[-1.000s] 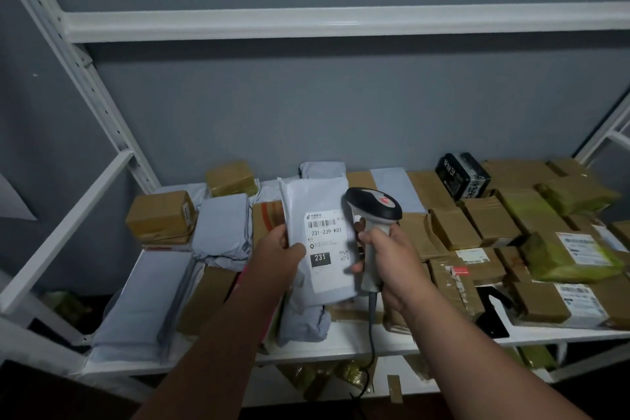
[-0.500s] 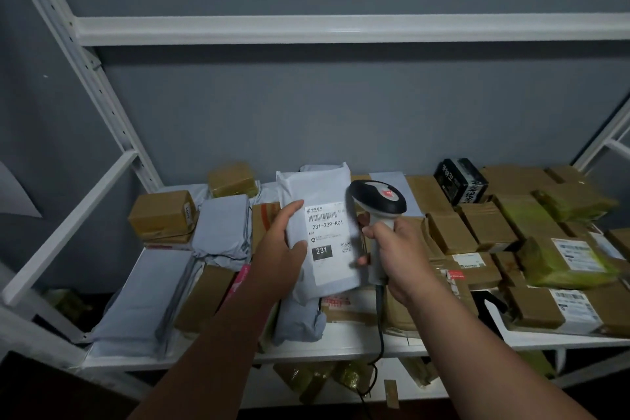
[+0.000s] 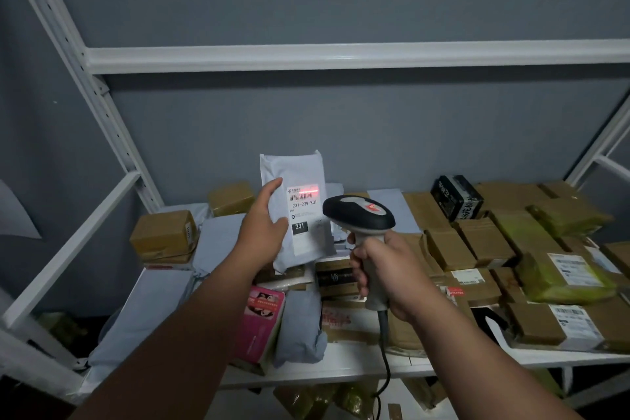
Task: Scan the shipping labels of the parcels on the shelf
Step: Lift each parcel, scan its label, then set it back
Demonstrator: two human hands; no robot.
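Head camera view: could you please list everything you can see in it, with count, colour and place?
white mailer bag: one, white, held upright above the middle of the shelf, red scan light on its label barcode
barcode scanner: one, grey and black, corded, aimed at that label
brown parcels: many, brown cardboard or tape, mostly on the right of the shelf, two at the back left
grey mailer bags: several, pale grey, left and middle of the shelf
pink box: one, pink, front middle
black box: one, black, at the back right
shelf: one, white metal frame, against a grey wall
left hand: holds the white mailer bag
right hand: grips the scanner handle
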